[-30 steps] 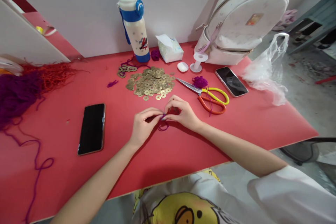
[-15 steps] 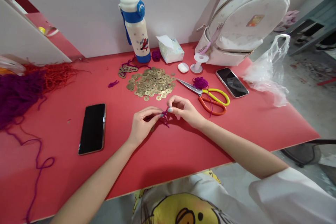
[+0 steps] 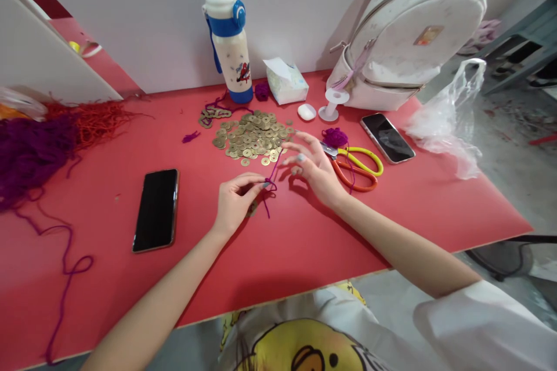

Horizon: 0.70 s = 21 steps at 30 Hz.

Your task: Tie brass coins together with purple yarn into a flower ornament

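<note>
My left hand [image 3: 237, 200] rests on the red table [image 3: 304, 243], fingers pinched on a short purple yarn strand [image 3: 270, 185] with a brass coin partly hidden under the hand. My right hand [image 3: 314, 167] hovers just right of it, fingers spread; one end of the strand rises toward its fingertips, and whether it grips that end is unclear. A pile of brass coins [image 3: 252, 138] with holes lies just beyond both hands. Yellow-and-orange scissors [image 3: 354, 163] lie beside my right hand, with a small purple yarn ball [image 3: 335, 137] on them.
A black phone [image 3: 156, 210] lies left of my hands, another phone [image 3: 387, 137] at right. Along the wall stand a white-and-blue bottle [image 3: 229, 46], a tissue pack [image 3: 286, 81], an empty spool [image 3: 333, 103] and a white backpack [image 3: 409, 35]. Purple and orange yarn heaps [image 3: 39, 145] fill the left; a plastic bag [image 3: 448, 122] hangs off the right edge.
My right hand has lifted away to the right and opened its fingers, drawing the purple strand taut upward. My left hand stays pinched on the strand in nearly the same spot.
</note>
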Motion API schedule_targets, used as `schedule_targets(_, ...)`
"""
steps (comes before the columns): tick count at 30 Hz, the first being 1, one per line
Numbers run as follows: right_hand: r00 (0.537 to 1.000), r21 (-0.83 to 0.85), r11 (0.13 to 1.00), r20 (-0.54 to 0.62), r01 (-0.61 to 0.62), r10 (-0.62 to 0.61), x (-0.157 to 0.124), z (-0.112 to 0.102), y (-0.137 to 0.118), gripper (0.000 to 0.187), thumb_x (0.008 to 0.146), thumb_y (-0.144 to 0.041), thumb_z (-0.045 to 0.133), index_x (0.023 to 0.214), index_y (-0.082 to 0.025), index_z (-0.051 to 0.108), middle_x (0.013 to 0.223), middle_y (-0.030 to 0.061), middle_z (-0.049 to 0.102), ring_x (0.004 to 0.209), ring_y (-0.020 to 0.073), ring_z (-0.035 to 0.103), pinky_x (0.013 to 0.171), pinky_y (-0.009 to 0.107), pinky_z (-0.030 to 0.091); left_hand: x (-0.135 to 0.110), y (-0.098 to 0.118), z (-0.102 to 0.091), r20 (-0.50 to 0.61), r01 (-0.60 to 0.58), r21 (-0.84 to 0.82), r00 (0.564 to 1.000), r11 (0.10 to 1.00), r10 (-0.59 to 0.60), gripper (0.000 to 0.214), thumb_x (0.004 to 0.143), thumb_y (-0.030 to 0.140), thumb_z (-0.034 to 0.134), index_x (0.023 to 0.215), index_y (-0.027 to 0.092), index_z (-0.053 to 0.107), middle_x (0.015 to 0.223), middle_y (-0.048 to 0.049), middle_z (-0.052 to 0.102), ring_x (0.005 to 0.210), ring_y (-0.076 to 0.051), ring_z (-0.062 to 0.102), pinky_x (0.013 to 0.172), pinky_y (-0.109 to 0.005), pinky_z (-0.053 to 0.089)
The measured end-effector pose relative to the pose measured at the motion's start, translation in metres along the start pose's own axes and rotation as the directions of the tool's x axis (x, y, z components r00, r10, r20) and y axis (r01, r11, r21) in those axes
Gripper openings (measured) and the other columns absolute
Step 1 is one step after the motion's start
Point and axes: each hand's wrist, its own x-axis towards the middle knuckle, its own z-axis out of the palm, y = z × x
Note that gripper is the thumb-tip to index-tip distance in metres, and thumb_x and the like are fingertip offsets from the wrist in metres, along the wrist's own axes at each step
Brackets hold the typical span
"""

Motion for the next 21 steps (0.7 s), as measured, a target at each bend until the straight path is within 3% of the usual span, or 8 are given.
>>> schedule_targets(2, 0.983, -0.262, 0.947, 0.038, 0.184, -0.180, -0.004, 0.002, 0.002, 0.042, 0.085, -0.033, 0.072, 0.121, -0.033, 0.050, 0.129, 0.0033, 0.056, 0.104, 0.0164, 0.061, 0.077, 0.028, 0.055, 0.000, 0.001, 0.000, -0.027, 0.027, -0.014, 0.999, 1.000, -0.028, 0.013, 0.073, 0.029, 0.074, 0.078, 0.017, 0.075, 0.068, -0.0003, 0.067, 0.032, -0.004, 0.044, 0.026, -0.017, 0.035)
schedule_targets(4, 0.947, -0.513, 0.798, 0.119, 0.316, -0.299, -0.009, 0.004, 0.005, 0.030, 0.087, -0.031, 0.071, 0.114, -0.029, 0.057, 0.130, 0.0066, 0.055, 0.114, 0.0212, 0.057, 0.084, 0.033, 0.054, 0.001, 0.002, -0.001, -0.035, 0.044, -0.021, 0.998, 0.999, -0.045, 0.014, 0.073, 0.030, 0.074, 0.079, 0.017, 0.075, 0.064, 0.0006, 0.065, 0.031, -0.005, 0.042, 0.026, -0.018, 0.034)
schedule_targets(6, 0.923, -0.693, 0.615, 0.223, 0.377, -0.314, -0.014, 0.004, 0.009, 0.015, 0.088, -0.031, 0.070, 0.101, -0.026, 0.065, 0.124, 0.0086, 0.058, 0.118, 0.0250, 0.055, 0.092, 0.040, 0.051, 0.001, 0.003, -0.001, -0.029, 0.033, -0.020, 0.999, 0.999, -0.034, 0.014, 0.073, 0.030, 0.074, 0.078, 0.017, 0.076, 0.065, -0.0002, 0.067, 0.032, -0.005, 0.042, 0.027, -0.018, 0.035)
schedule_targets(8, 0.916, -0.768, 0.501, 0.302, 0.398, -0.265, -0.016, 0.004, 0.013, 0.006, 0.090, -0.030, 0.068, 0.091, -0.024, 0.068, 0.118, 0.0084, 0.062, 0.115, 0.0259, 0.056, 0.098, 0.045, 0.048, 0.000, 0.003, 0.000, -0.027, -0.004, -0.011, 1.000, 1.000, 0.003, 0.014, 0.073, 0.030, 0.074, 0.078, 0.017, 0.076, 0.072, -0.0020, 0.070, 0.034, -0.004, 0.042, 0.029, -0.018, 0.035)
schedule_targets(11, 0.902, -0.772, 0.467, 0.373, 0.431, -0.215, -0.016, 0.003, 0.016, 0.009, 0.094, -0.028, 0.063, 0.089, -0.024, 0.069, 0.111, 0.0075, 0.066, 0.107, 0.0242, 0.057, 0.096, 0.044, 0.048, 0.000, 0.004, 0.001, -0.028, -0.071, 0.010, 0.997, 0.997, 0.071, 0.012, 0.074, 0.029, 0.073, 0.077, 0.017, 0.077, 0.081, -0.0041, 0.074, 0.040, -0.005, 0.046, 0.033, -0.018, 0.037)
schedule_targets(16, 0.877, -0.777, 0.415, 0.462, 0.473, -0.134, -0.015, 0.005, 0.014, 0.009, 0.094, -0.023, 0.060, 0.090, -0.021, 0.068, 0.108, 0.0090, 0.065, 0.102, 0.0236, 0.055, 0.089, 0.039, 0.049, -0.002, 0.003, 0.001, 0.012, -0.130, 0.001, 0.991, 0.992, 0.130, 0.010, 0.074, 0.029, 0.075, 0.075, 0.019, 0.078, 0.081, -0.0059, 0.074, 0.068, -0.015, 0.066, 0.054, -0.023, 0.052)
schedule_targets(21, 0.879, -0.807, 0.367, 0.472, 0.462, -0.069, -0.015, 0.007, 0.013, 0.008, 0.093, -0.020, 0.059, 0.093, -0.021, 0.067, 0.112, 0.0087, 0.065, 0.103, 0.0242, 0.053, 0.089, 0.039, 0.047, -0.005, 0.003, 0.002, 0.067, -0.088, -0.073, 0.993, 0.993, 0.093, 0.016, 0.071, 0.034, 0.080, 0.072, 0.018, 0.077, 0.074, -0.0041, 0.070, 0.051, -0.010, 0.055, 0.040, -0.022, 0.041)
